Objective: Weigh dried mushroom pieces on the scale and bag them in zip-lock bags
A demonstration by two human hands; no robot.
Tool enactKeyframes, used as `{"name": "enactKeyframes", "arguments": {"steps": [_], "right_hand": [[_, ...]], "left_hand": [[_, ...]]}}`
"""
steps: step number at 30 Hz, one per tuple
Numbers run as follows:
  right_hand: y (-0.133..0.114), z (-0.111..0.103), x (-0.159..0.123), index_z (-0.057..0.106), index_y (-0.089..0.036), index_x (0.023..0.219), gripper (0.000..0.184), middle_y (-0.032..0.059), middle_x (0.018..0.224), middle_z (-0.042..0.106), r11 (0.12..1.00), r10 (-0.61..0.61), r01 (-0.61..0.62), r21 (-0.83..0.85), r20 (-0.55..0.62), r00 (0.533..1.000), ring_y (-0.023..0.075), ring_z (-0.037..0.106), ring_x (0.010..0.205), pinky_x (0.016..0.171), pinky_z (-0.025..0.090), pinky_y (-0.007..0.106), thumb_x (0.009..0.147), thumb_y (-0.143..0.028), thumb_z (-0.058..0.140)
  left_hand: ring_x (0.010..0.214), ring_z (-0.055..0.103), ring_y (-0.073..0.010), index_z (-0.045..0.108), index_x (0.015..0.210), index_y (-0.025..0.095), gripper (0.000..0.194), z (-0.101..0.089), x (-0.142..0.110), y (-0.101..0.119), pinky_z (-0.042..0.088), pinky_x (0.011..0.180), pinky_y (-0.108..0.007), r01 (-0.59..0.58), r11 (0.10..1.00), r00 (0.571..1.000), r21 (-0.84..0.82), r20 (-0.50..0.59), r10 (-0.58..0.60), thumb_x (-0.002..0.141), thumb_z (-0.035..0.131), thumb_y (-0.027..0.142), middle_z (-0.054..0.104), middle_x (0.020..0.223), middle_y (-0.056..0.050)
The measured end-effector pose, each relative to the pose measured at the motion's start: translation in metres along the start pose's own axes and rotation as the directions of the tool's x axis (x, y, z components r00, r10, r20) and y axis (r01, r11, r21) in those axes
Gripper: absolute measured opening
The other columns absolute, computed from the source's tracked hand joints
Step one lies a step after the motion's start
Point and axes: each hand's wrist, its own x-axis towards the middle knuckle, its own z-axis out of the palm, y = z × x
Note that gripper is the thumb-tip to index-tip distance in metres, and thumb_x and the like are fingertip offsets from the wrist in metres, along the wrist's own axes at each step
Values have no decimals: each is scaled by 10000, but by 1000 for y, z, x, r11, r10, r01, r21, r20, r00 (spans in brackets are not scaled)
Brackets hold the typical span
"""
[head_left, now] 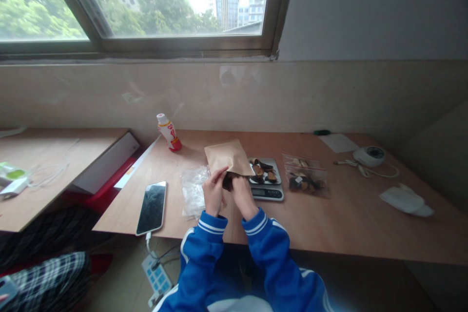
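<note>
A brown kraft paper bag (227, 155) is tilted with its mouth toward me. My left hand (214, 191) is closed on the edge of that mouth, thumb and fingers pinching the paper. The fingers of my right hand (242, 194) reach into the opening and are hidden there, so their grip does not show. Just right of the bag stands a flat digital scale (280, 194), with dark brown dried slices (259, 170) on its plate. Crumpled clear plastic bags (193, 190) lie beside my left hand.
Right of the scale lies a clear zip bag (305, 175) of dark dried pieces. A phone (151, 207) on a cable and a red-and-white bottle (169, 132) are at left. Farther right are a white round device (369, 156) and crumpled white tissue (405, 200). Another person's plaid-covered leg (54, 278) shows lower left.
</note>
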Motion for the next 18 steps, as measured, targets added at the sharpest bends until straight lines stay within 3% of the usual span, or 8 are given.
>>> {"name": "enactKeyframes", "arguments": {"steps": [4,8,11,14,18], "right_hand": [[-8,-19,-12,625,-173,935,171,101,961,660,1000,19,-19,-1,-23,1000,236,624,914,825,481,346,811,-92,540],[-14,-44,-25,629,-207,828,131,32,866,667,965,-37,52,257,-63,997,189,641,841,793,504,321,836,-137,519],[-7,-61,-30,652,-208,827,102,35,867,682,928,-16,61,367,-125,992,188,648,830,789,516,329,840,-221,551],[14,-75,-28,670,-201,824,143,63,900,676,906,14,77,416,-210,978,196,642,838,758,532,328,819,-326,600],[67,-92,-9,658,-168,859,301,100,910,685,912,163,-5,410,-351,922,220,646,841,760,535,365,779,-457,625]], "left_hand": [[952,663,-193,728,991,217,243,-2,4,-2,503,861,-302,-9,1000,1000,22,-1,9,843,550,292,737,1014,-26],[958,661,-194,731,975,232,231,-5,7,0,504,853,-297,-16,998,1000,53,-5,17,842,550,292,738,1004,-18],[969,659,-198,730,973,239,230,-5,9,2,503,860,-304,-32,999,999,42,-11,33,841,551,294,737,1013,-18],[957,664,-204,733,963,237,228,-5,11,2,509,857,-318,-30,999,999,27,-16,30,835,559,312,741,1001,-22],[971,664,-208,735,960,235,223,-7,11,1,505,865,-320,-27,999,999,42,-20,28,828,573,314,742,1003,-22]]}}
